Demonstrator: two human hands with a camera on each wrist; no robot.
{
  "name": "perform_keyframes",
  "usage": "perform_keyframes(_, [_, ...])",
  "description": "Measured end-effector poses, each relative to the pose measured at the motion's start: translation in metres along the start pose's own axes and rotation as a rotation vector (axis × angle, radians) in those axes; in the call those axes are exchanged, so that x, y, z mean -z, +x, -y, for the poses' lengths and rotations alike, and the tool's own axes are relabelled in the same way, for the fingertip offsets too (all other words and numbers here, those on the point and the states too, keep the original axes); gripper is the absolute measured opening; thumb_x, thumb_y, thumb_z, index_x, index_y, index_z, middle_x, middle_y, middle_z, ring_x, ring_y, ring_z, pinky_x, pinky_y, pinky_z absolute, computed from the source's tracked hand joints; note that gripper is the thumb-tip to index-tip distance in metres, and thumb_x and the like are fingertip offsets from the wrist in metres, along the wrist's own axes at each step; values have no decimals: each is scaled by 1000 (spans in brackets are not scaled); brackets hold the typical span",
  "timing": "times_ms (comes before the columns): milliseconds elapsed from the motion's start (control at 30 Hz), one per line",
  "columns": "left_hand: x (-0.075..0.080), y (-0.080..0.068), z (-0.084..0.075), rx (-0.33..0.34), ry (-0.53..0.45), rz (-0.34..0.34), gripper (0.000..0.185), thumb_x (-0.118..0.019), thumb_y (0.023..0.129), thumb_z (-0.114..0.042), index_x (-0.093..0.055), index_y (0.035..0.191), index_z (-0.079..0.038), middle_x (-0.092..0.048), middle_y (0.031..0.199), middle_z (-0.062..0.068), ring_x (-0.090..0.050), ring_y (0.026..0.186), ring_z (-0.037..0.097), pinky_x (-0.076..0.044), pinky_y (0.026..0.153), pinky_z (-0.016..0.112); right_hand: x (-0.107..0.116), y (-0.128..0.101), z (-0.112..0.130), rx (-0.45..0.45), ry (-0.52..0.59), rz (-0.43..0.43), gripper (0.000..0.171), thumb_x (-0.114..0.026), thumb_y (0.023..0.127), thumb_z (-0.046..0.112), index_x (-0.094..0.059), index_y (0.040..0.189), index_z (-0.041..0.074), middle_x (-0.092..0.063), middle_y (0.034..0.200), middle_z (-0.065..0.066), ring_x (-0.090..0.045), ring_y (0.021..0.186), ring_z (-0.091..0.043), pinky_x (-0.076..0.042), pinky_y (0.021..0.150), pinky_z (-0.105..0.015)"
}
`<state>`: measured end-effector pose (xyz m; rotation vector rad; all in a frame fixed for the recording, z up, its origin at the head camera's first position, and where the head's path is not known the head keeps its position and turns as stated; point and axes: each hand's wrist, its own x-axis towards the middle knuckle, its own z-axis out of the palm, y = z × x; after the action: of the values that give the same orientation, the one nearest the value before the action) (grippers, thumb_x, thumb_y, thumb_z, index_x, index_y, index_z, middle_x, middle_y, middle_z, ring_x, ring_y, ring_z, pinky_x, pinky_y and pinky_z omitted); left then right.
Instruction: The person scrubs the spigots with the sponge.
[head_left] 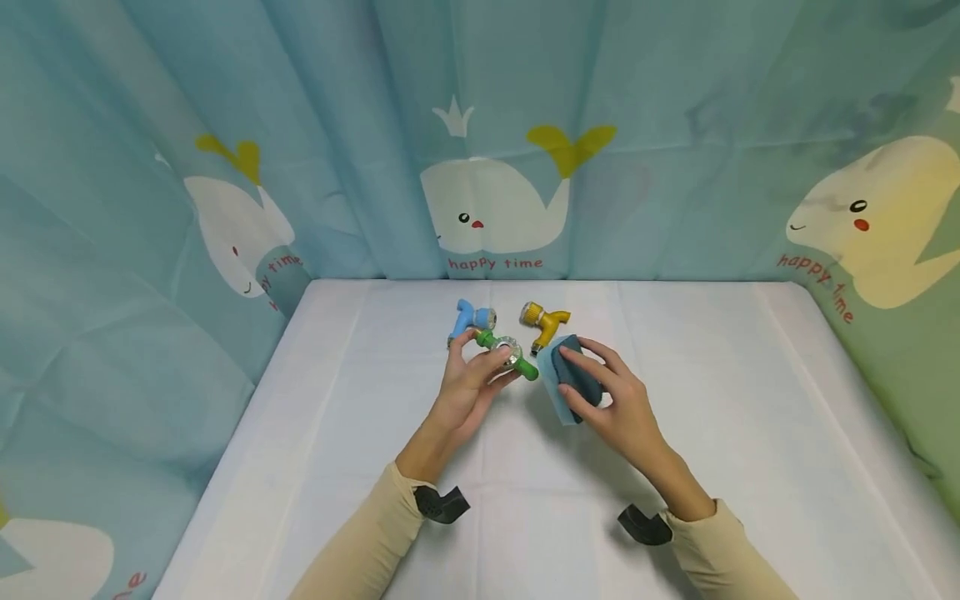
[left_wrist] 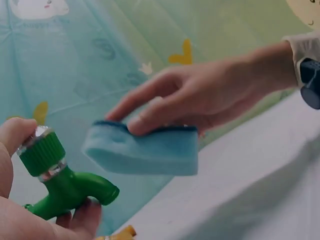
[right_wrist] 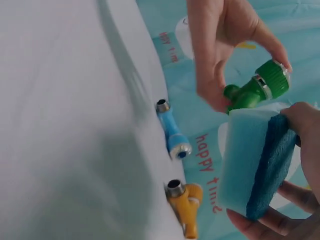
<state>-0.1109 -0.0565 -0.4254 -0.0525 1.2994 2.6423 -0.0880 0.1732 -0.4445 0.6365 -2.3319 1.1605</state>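
Clock directions refer to the head view. The left hand [head_left: 467, 390] is clamped on a green T-shaped tap with a ribbed knob and silver-coloured cap [left_wrist: 65, 186], thumb on the cap, fingers beneath; the tap is held above the desk, its body axis running from 10 to 4 o'clock. The right hand [head_left: 619, 400] pinches a rectangular two-layer sponge, pale-blue foam with a dark-blue scouring layer [left_wrist: 145, 156], long axis 11 to 5 o'clock. Governing relation, as judged: the sponge lies between 3 and 4 o'clock from the green tap, just beside it but apart in the left wrist view, foam side facing the tap. A blue tap [head_left: 465, 315] lies on the white-covered desk [head_left: 337, 417] at 12 o'clock from the left hand; a yellow tap [head_left: 552, 323] lies at 11 o'clock from the sponge.
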Motion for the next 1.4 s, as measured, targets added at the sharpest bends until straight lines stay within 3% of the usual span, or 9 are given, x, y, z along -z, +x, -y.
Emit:
perform_keyframes(267, [6, -2, 4, 74, -11, -5, 74, -75, 92, -30, -25, 144, -14, -51, 119, 13, -62, 93, 31, -56, 76, 47, 5, -2, -3, -6, 16, -3, 56, -84, 82, 4, -69, 135, 13, -57, 144, -15, -64, 115, -33, -54, 72, -16])
perform_keyframes(433, [10, -4, 6, 123, 0, 40, 97, -85, 82, -50, -22, 148, -15, -49, 124, 14, -59, 96, 32, -55, 78, 40, 9, -4, -4, -21, 23, 2, 57, -84, 82, 3, -68, 136, 13, -57, 145, -14, -64, 115, -31, -51, 74, -11])
perform_keyframes(500, [11, -4, 7, 129, 16, 77, 95, -82, 82, -45, -20, 149, -17, -52, 121, 13, -61, 95, 28, -55, 79, 37, 10, -5, -4, -20, 24, 3, 57, -84, 82, 3, -68, 136, 13, -57, 145, -14, -64, 114, -31, -52, 74, -12])
perform_keyframes(633, [14, -5, 8, 117, 64, 160, 71, -67, 98, -5, -22, 151, -20, -65, 109, 13, -69, 87, 22, -57, 78, 33, 13, -5, -4, -18, 16, -4, 57, -84, 82, 2, -68, 136, 13, -57, 145, -14, -65, 112, -30, -53, 73, -13])
perform_keyframes(733, [14, -6, 7, 87, 126, 196, 70, -56, 97, 16, -27, 151, -18, -71, 105, 13, -74, 86, 20, -60, 79, 31, 18, -4, -5, -27, 8, -23, 58, -83, 82, 0, -68, 136, 13, -58, 144, -13, -65, 111, -29, -53, 74, -13])
perform_keyframes(967, [12, -8, 7, -26, 274, 150, 77, -72, 90, 11, -34, 152, -18, -69, 113, 26, -76, 80, 32, -61, 72, 56, 33, 5, 1, -41, -16, -91, 58, -83, 82, -1, -68, 137, 13, -58, 144, -12, -66, 106, -29, -50, 74, -9])
perform_keyframes(1100, [13, -7, 8, -25, 279, 204, 81, -67, 91, 16, -33, 153, -23, -63, 124, 31, -76, 88, 35, -59, 76, 61, 31, 9, 5, 10, -28, -52, 59, -84, 81, 2, -67, 137, 13, -56, 146, -13, -65, 112, -30, -50, 78, -9])
perform_keyframes(1333, [14, -4, 14, -190, 548, 243, 83, -80, 84, 9, -43, 152, -22, -72, 107, 23, -76, 84, 25, -63, 72, 38, 15, 18, 16, 126, -103, 0, 58, -88, 79, 8, -69, 134, 14, -53, 146, -18, -66, 100, -31, -61, 65, -46])
perform_keyframes(1400, [14, -4, 14, -239, 625, 232, 82, -83, 83, 4, -45, 151, -20, -73, 99, 21, -76, 79, 23, -62, 70, 34, 9, 20, 19, 155, -142, 34, 57, -87, 82, 13, -69, 135, 16, -52, 147, -18, -65, 96, -30, -60, 63, -43])
